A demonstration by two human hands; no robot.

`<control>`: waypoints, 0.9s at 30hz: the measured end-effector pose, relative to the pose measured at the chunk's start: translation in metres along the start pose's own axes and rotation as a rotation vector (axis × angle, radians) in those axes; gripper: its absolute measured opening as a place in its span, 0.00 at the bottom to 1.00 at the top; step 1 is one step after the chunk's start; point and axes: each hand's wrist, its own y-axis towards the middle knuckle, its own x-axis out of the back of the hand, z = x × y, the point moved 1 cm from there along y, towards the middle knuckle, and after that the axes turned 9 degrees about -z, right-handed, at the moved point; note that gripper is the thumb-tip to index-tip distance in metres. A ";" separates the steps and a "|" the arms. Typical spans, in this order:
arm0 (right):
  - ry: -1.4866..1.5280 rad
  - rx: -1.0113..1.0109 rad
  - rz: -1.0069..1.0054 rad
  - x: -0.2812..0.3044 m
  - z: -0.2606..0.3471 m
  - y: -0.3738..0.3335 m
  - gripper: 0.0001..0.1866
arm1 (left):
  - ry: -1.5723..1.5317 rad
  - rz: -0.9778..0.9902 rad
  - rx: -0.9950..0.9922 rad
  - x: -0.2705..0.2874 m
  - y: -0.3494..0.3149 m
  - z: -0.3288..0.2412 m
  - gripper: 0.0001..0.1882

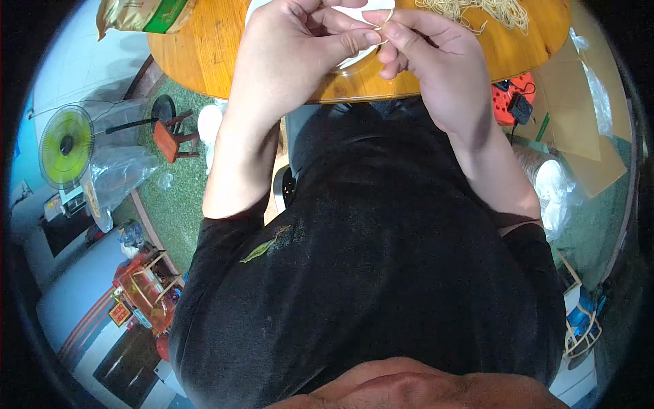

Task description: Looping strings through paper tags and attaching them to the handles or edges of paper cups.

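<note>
Presently, the right hand pinches a pale strand between thumb and forefinger, its other fingers being curled below. The left hand has its thumb pressed toward the fingers and seems to pinch the same strand, although its farther fingers are partly cut off by the upper edge. So the strand is between the two sets of fingertips, and a small bend of it rises over the right thumb. Whether it forms a loop or a knot, I cannot tell.

For such fine work, I would judge it good to keep both thumbs close, to hold the strand lightly but not slack, and to pull evenly, because a thin piece may slip or break.

Under the hands is a white plate, mostly covered by them, on the wooden table. To the right on the table lies a loose heap of similar strands, near enough for reaching. At the left edge stands or lies a package, gold and green. Farther away, on the left, is a fan.
</note>
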 end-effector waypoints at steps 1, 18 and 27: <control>0.036 -0.019 0.004 0.001 0.000 0.000 0.13 | 0.029 -0.016 0.006 0.000 0.000 0.000 0.11; 0.169 -0.244 -0.101 0.001 0.012 0.002 0.07 | 0.033 -0.038 -0.174 -0.004 -0.007 0.004 0.08; 0.227 -0.188 0.007 0.012 -0.008 0.001 0.08 | 0.217 0.011 -0.248 -0.004 -0.006 0.002 0.05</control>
